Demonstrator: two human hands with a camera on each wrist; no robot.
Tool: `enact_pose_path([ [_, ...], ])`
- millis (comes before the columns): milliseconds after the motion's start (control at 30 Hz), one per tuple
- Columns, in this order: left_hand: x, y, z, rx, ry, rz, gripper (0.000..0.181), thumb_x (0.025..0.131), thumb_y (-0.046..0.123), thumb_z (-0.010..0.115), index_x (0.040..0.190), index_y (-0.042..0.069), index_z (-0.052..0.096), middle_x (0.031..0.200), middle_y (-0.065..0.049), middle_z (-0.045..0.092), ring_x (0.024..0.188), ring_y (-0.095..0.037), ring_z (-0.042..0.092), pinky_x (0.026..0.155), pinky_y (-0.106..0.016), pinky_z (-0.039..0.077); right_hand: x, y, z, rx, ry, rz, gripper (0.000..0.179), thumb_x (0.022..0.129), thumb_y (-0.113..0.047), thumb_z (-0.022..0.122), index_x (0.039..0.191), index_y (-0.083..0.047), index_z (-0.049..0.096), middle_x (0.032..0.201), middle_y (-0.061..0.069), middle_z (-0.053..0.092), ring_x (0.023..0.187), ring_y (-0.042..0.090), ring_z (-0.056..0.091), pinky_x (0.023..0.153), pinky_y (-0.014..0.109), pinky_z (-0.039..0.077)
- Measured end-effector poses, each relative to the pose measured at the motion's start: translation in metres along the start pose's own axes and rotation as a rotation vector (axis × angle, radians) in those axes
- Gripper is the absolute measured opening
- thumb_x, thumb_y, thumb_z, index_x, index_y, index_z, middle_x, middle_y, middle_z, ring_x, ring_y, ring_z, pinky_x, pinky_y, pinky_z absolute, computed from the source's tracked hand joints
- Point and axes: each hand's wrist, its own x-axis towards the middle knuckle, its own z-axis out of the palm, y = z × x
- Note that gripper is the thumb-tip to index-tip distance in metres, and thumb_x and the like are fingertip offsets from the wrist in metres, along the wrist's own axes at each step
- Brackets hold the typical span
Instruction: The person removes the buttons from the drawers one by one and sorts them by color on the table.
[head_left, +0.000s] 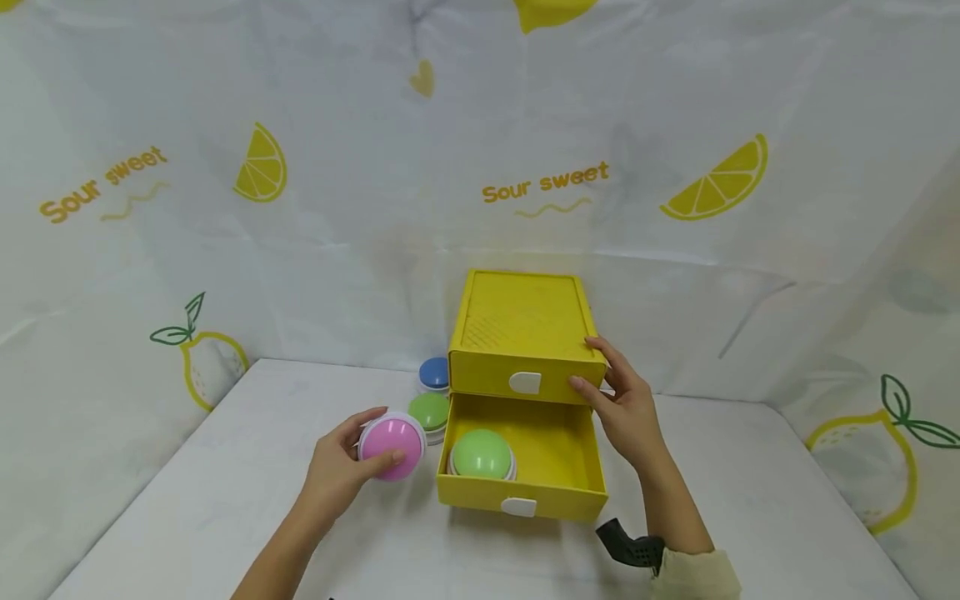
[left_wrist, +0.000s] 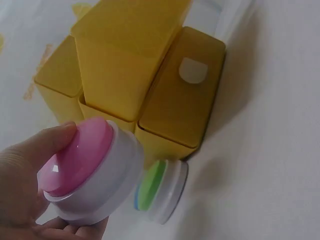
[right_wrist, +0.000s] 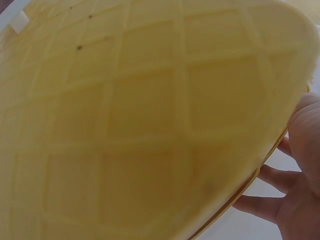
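Note:
My left hand grips a round pink push button with a white base, thumb across its domed top, left of the open drawer. A yellow two-drawer box stands at the middle of the table. Its lower drawer is pulled out; a green push button sits in its left part. The upper drawer is closed. My right hand holds the box's right front corner, thumb on the upper drawer's front and a finger at the top edge; in the right wrist view other fingers lie along the side.
Left of the box, another green push button and a blue one stand on the white table. A lemon-printed cloth hangs behind the box and along both sides. A black strap is on my right wrist.

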Motion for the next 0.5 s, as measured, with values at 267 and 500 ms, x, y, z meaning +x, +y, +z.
enact_pose_path([
  [267, 0.012, -0.030, 0.014, 0.064, -0.025, -0.043, 0.065, 0.079, 0.024, 0.086, 0.139, 0.016, 0.061, 0.136, -0.018, 0.065, 0.118, -0.029, 0.065, 0.099, -0.042, 0.057, 0.001, -0.001, 0.000, -0.010, 0.002, -0.002, 0.058, 0.099, -0.018, 0.067, 0.152, -0.021, 0.044, 0.154, 0.015, 0.048, 0.106, -0.005, 0.058, 0.081, 0.012, 0.055],
  [500, 0.016, -0.047, 0.027, 0.181, -0.061, -0.019, 0.063, 0.080, 0.031, 0.085, 0.137, 0.015, 0.063, 0.141, -0.018, 0.060, 0.128, -0.034, 0.057, 0.106, -0.053, 0.051, 0.001, -0.002, 0.000, -0.006, 0.006, 0.010, 0.058, 0.098, -0.017, 0.067, 0.152, -0.022, 0.045, 0.158, 0.011, 0.044, 0.111, -0.008, 0.057, 0.083, 0.011, 0.055],
])
